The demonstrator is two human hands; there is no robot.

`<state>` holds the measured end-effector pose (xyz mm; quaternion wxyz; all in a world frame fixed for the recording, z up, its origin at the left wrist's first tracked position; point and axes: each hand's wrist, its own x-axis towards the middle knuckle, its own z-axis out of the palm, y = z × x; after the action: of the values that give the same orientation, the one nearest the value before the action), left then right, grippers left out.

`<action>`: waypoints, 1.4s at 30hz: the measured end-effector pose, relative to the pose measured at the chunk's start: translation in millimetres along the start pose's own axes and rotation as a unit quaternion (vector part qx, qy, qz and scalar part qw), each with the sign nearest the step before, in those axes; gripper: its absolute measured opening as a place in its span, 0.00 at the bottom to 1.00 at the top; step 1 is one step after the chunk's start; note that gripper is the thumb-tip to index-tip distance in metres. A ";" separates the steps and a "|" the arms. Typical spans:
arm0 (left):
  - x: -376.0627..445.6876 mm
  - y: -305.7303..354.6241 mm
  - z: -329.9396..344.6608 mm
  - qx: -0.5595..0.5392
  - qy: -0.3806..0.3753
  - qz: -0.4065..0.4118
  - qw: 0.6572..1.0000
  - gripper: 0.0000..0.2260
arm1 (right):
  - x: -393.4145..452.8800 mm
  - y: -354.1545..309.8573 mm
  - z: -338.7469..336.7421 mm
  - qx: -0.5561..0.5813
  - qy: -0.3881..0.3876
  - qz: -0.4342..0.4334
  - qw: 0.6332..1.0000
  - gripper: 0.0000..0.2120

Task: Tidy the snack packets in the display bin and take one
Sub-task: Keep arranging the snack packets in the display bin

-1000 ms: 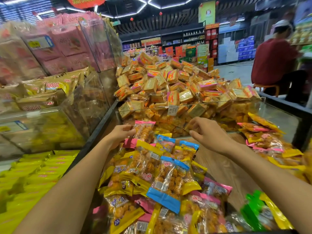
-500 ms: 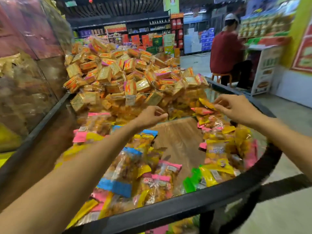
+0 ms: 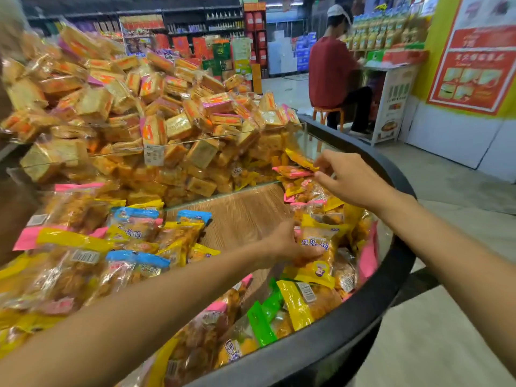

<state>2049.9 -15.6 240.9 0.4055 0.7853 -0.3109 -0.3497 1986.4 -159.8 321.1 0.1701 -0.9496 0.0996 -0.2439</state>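
Observation:
The display bin point(image 3: 396, 263) has a curved black rim and a wooden floor point(image 3: 237, 216), bare in its middle. Snack packets with yellow, blue and pink ends point(image 3: 134, 247) lie heaped at its left, more along its right side. My left hand point(image 3: 287, 241) reaches across the bare floor and grips a yellow-topped packet point(image 3: 318, 244) in the right heap. Farther back, my right hand point(image 3: 346, 174) pinches the edge of a yellow packet point(image 3: 300, 159) at the bin's far right corner, over a pink packet point(image 3: 293, 171).
Behind a low glass divider point(image 3: 195, 143) rises a tall mound of square orange-and-gold packets point(image 3: 156, 107). A person in a red top point(image 3: 332, 71) sits on a stool at the back right beside a white stand point(image 3: 391, 101). Open floor lies to the right of the bin.
My view swung right. My left hand moved from the divider across the bare floor onto a yellow packet in the right heap. My right hand stayed at the far right corner, pinching a packet.

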 end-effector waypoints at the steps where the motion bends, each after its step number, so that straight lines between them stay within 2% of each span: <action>1: -1.2 0.8 2.7 -0.014 0.012 0.002 1.000 0.26 | -0.5 0.3 0.1 0.002 -0.001 0.003 1.000 0.10; 5: -3.3 2.8 6.9 -0.063 0.044 0.004 0.997 0.32 | -2.4 -0.8 -1.2 0.006 -0.006 0.013 1.000 0.10; 11: -13.1 17.6 -4.1 -0.134 0.082 0.008 0.988 0.32 | -3.8 -0.8 -1.2 0.014 0.005 0.024 1.000 0.10; 16: -31.7 29.8 -31.7 -0.174 0.153 0.034 0.972 0.29 | -6.4 -4.4 -1.8 0.027 0.026 0.030 0.999 0.12; 19: -54.6 29.1 -61.8 -0.191 0.198 0.044 0.960 0.30 | -9.0 -13.1 -2.9 0.037 0.041 0.031 0.998 0.11; 23: -100.6 17.9 -107.3 -0.222 0.264 0.063 0.937 0.29 | -6.4 -45.4 -2.5 0.018 0.040 -0.005 0.999 0.08; 26: -141.7 5.9 -137.1 -0.276 0.293 0.073 0.912 0.26 | -0.9 -98.0 11.8 0.093 0.028 -0.033 0.995 0.10; 29: -174.8 -11.2 -159.2 -0.284 0.334 0.075 0.896 0.31 | 5.5 -163.9 35.1 0.261 -0.042 0.012 0.964 0.14; 31: -189.9 -20.9 -166.3 -0.259 0.371 0.083 0.888 0.33 | 11.1 -201.5 55.2 0.406 -0.125 0.084 0.901 0.16; 33: -197.0 -29.6 -168.8 -0.242 0.398 0.091 0.880 0.32 | 15.3 -226.8 73.2 0.489 -0.148 0.130 0.850 0.18; 35: -197.8 -36.2 -171.5 -0.230 0.413 0.094 0.876 0.32 | 19.3 -237.7 88.1 0.498 -0.133 0.134 0.846 0.22; 37: -194.7 -38.6 -175.1 -0.204 0.418 0.095 0.880 0.34 | 20.4 -238.0 92.8 0.509 -0.124 0.134 0.841 0.18; 40: -190.6 -36.2 -173.2 -0.147 0.418 0.111 0.889 0.35 | 20.9 -227.4 92.9 0.558 -0.134 0.136 0.808 0.13; 42: -188.0 -35.7 -169.6 -0.112 0.419 0.131 0.892 0.36 | 20.9 -224.3 94.6 0.551 -0.128 0.128 0.814 0.13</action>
<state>2087.4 217.7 338.6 0.6254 0.7605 -0.1710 0.0351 2075.3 67.4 335.6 0.7062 -0.6979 0.0464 -0.1097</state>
